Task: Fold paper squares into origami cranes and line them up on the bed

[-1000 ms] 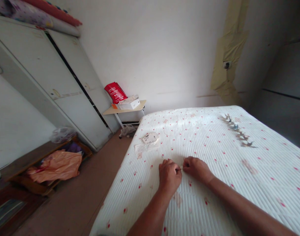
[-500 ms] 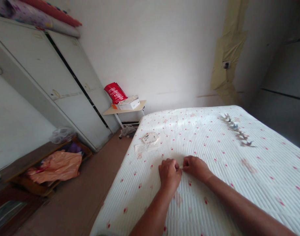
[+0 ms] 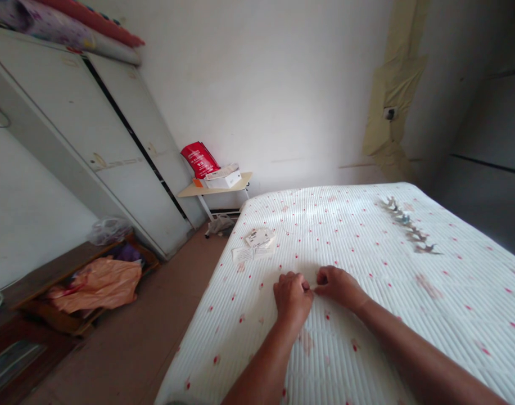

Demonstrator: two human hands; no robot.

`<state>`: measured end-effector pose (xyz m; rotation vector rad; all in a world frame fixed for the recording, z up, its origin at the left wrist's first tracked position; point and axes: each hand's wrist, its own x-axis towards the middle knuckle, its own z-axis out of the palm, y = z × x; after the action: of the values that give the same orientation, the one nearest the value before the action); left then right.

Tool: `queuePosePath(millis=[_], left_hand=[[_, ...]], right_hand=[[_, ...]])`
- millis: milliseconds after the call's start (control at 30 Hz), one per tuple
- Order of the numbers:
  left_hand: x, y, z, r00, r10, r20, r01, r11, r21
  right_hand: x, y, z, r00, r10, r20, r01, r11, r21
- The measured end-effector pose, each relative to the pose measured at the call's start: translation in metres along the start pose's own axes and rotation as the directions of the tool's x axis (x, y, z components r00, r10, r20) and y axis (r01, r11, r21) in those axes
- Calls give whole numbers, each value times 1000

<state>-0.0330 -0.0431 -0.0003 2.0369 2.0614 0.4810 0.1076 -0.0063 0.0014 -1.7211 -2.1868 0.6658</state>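
Note:
On the white ribbed bed cover [image 3: 350,337] with red dots, my left hand [image 3: 293,292] and my right hand [image 3: 337,286] are close together, fingers bent in a pinch. Something small and pale shows between the fingertips; it is too small to make out. A pile of printed papers [image 3: 258,238] lies beyond my left hand. Farther off to the right, several small folded paper figures [image 3: 404,218] stand in a slanting row.
A small table [image 3: 236,185] beyond the bed holds a red bag [image 3: 199,159] and a white box [image 3: 224,179]. Grey cabinets [image 3: 114,129] stand at the left, above a wooden bench [image 3: 25,275] with an orange plastic bag [image 3: 101,283].
The view has shifted very slightly. My right hand's fingers have moved a little, and less of the pale thing shows between the hands.

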Motion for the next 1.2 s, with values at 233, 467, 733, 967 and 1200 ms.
queuePosePath(millis=[233,467,733,967,1200], left_hand=[[0,1,0,1000,-7,-9,7,1000,-4],[1,-1,2,1000,4,-26,-4,1000,-14],[-2,0,0,998,34,-47,-36,999,-31],[-3,-2,0,992,68,-107,-64,997,43],[-2,-2,4,983,129,-133,-125,991,42]], right_hand=[[-3,-5,-1,1000,5,-1,-5,999,-41],[-2,-2,0,1000,-10,-12,9,999,-37],[-9,3,-7,981,-192,42,188,978,86],[-11,5,-6,967,-252,35,250,967,49],[-10,6,-4,965,-262,-11,262,964,-40]])
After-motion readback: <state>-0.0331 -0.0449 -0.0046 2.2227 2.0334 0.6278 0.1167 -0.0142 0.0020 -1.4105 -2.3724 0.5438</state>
